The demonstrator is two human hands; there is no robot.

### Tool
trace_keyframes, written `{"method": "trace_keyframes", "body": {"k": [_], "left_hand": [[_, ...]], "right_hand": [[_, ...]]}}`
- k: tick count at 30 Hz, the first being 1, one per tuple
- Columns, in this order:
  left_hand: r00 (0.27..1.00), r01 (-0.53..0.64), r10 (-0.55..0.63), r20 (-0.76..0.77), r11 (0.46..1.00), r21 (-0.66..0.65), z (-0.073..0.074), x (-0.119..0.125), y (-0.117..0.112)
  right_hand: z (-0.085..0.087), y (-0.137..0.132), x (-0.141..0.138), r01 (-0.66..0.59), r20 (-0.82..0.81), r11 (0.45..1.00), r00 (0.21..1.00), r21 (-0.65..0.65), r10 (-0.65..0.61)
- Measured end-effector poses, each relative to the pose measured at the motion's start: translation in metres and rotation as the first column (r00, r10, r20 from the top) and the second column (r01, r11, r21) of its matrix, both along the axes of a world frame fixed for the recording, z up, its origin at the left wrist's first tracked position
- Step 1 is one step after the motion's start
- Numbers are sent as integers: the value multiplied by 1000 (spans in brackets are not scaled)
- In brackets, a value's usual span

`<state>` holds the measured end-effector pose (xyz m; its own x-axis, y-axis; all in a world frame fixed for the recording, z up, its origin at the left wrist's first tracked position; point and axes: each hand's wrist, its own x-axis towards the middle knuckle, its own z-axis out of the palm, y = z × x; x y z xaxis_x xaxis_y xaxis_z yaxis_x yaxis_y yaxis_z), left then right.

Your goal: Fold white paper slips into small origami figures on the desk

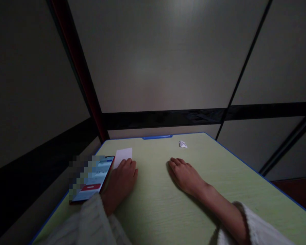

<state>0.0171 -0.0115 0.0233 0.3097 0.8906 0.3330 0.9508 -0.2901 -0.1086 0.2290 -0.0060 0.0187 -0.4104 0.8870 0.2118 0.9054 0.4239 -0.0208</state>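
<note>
My left hand (122, 180) rests palm down on the pale wood-grain table, at the near end of a white sheet of paper (124, 154). Its fingers overlap the paper's lower part and hide it; nothing shows gripped in them. Close by on its left lies a phone (98, 178) with a lit screen, partly blurred by blocks. My right hand (184, 174) lies low on the tabletop, fingers loosely bent and holding nothing visible. Beyond it, near the far edge, sits a small folded white paper piece (183, 144), apart from both hands.
The table (153, 211) has a blue edge and a blue handle-like strip (157, 137) at its far side. Behind it stand large grey panels (155, 68) crossed by a black band (165, 118). A dark red upright (79, 61) rises at the left.
</note>
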Motion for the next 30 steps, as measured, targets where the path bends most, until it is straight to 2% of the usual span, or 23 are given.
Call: {"method": "trace_keyframes", "body": {"k": [1,3,8,13,16,23,30], "left_hand": [[997,-65,66,-42,998,27,1,-4,2],[989,-122,124,-86,992,28,3,-9,6],[989,-136,127,-75,983,-124,1,-11,8],[996,-87,83,-26,978,-189,0,-5,4],[1000,-2,3,8,983,-183,-1,4,-3],[992,125,-119,42,968,-218,-3,26,-21],[970,223,-203,134,963,-149,-13,26,-21]], "right_hand": [[1,0,0,-2,0,1000,1000,-2,2],[1,0,0,-7,-2,1000,1000,-7,7],[0,0,1,-14,-5,1000,1000,-8,13],[0,0,0,-20,-6,1000,1000,-7,20],[0,0,-2,-36,-30,999,999,-14,35],[-8,0,-12,-194,-121,981,974,11,194],[-12,-1,-17,-230,-214,973,951,-18,221]]}}
